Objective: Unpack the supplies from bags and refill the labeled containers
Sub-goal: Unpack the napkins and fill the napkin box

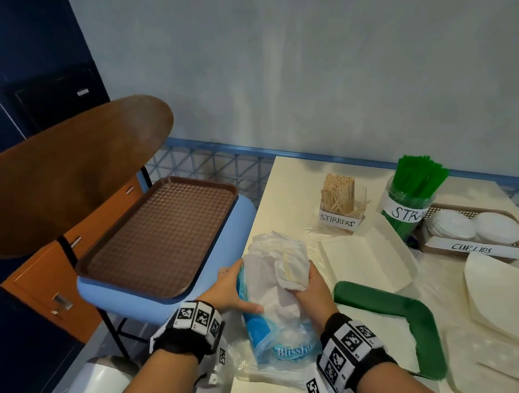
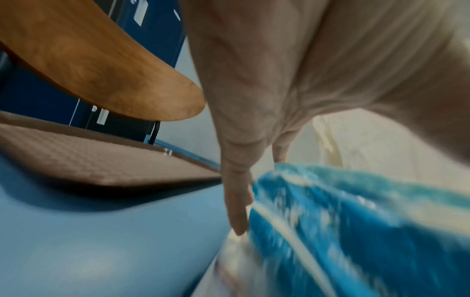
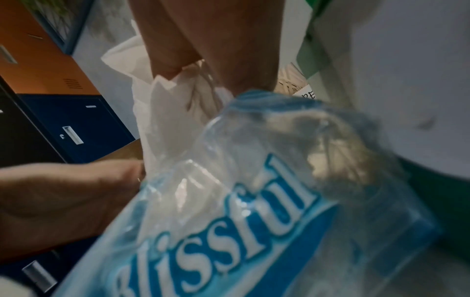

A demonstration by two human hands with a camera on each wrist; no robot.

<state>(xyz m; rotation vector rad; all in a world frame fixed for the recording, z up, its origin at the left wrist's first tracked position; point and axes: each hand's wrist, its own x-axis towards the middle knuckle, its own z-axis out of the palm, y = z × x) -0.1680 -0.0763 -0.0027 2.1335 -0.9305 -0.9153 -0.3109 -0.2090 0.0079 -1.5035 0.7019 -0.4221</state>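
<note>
Near the table's left edge, my left hand is steadying the blue bag; my right hand is gripping napkins, drawing them free.

My cream table carries the stirrers holder at about twelve o'clock, the straws jar at one, and the cup-lids basket just beside it at two. A white paper tray lies at the centre, a green tray at four. The blue napkin pack rests at the seven o'clock edge, on clear plastic wrap.
</note>
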